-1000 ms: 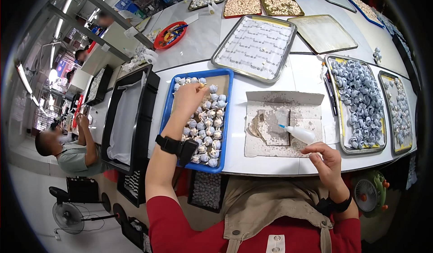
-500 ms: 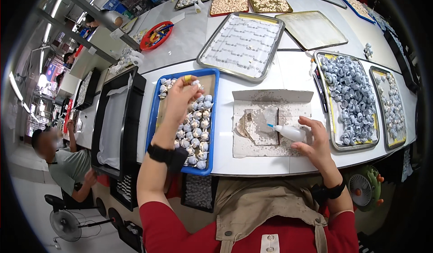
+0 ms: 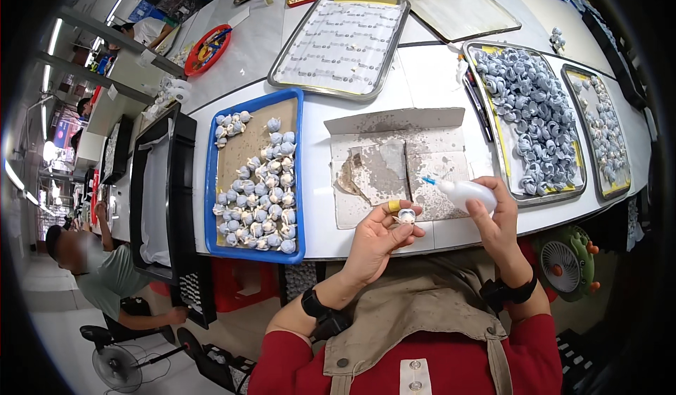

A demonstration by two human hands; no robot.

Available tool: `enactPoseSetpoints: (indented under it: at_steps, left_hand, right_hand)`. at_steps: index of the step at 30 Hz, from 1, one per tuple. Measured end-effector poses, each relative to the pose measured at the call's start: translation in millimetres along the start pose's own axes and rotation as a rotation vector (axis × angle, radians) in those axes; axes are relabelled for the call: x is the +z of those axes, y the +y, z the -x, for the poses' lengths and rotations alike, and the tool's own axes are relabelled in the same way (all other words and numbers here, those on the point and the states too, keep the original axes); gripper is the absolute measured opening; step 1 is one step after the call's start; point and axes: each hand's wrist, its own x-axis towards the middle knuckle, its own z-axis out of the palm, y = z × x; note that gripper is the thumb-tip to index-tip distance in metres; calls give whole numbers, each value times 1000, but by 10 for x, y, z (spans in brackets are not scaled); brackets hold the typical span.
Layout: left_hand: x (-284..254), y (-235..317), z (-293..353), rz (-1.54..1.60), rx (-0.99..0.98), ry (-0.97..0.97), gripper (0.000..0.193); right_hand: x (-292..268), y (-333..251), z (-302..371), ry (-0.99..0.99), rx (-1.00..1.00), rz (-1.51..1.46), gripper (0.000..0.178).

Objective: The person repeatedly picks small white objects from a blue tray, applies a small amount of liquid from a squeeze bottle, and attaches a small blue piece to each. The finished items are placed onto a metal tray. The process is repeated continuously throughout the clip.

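Close to the table's near edge, my left hand pinches a small white-and-grey figurine part between thumb and fingers; a yellow band wraps one finger. My right hand is wrapped round a white squeeze bottle. Its thin blue tip points left, above and apart from the part. Under the bottle's tip lies a stained, folded piece of cardboard. To the left, a blue tray holds many small round grey-blue and cream parts, with a bare patch of its brown lining showing.
At right stand a metal tray heaped with grey-blue curved pieces and another tray of small parts. Behind lie a paper-lined tray and a red bowl. A black crate and a seated person are left.
My left hand has come from above the blue tray to the near edge, beside the cardboard, holding the small part. My right hand has closed more fully round the bottle. The view has shifted.
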Motion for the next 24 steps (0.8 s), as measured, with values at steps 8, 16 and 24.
enactPoseSetpoints:
  at_steps: [8, 16, 24]
  left_hand:
    - [49, -58, 71, -238, 187, 39, 37]
    - [23, -33, 123, -264, 225, 41, 38]
    - [-4, -8, 151, -242, 226, 39, 37]
  right_hand:
    - [-172, -225, 128, 16, -446, 445, 30]
    - [-14, -407, 123, 5, -559, 548, 33]
    - [9, -430, 102, -54, -585, 595, 29]
